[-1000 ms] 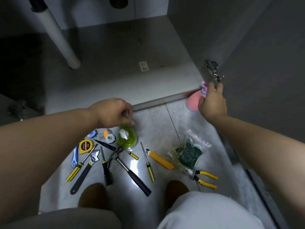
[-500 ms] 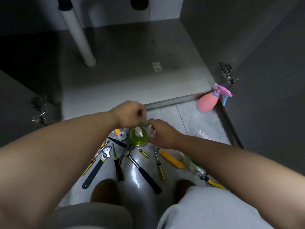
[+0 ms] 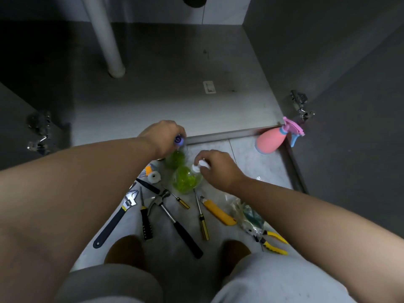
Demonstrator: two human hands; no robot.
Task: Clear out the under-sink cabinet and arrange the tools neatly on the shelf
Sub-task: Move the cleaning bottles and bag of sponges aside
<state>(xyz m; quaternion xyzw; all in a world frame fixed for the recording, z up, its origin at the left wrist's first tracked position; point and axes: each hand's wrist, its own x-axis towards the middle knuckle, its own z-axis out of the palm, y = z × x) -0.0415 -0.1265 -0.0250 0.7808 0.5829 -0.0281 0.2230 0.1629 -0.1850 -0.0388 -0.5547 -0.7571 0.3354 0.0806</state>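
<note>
Left hand [image 3: 166, 136]: fingers curled round the neck of the capped bottle [image 3: 176, 157], just below its purple swirl-marked cap.
Right hand [image 3: 218, 169]: fingertips pinch the white pump head of the pump bottle [image 3: 185, 179].
Location: both bottles stand on the pale tile floor just outside the cabinet floor [image 3: 175, 101], touching or nearly so. The tools lie fanned out nearer the knees.
Bottle material: clear smooth plastic with a rounded belly, holding bright green liquid.
Handling, judged: moderately heavy with liquid and likely slick. The neck is the surer hold — a pump head alone may swivel or pull loose under the weight. Keep them upright.
Tools: hammer [image 3: 175, 219] and wrench [image 3: 118, 217] are steel with dark grips, rigid and head-heavy — take them mid-handle.
Lighter items: yellow utility knife [image 3: 218, 213], yellow-handled pliers [image 3: 273, 241] and slim screwdrivers.
Soft goods: crinkled plastic bag [image 3: 247, 213], limp, contents dark green.
Other: pink spray bottle [image 3: 270, 142] leans in the right corner. A white pipe [image 3: 107, 36] drops into the grey cabinet.
</note>
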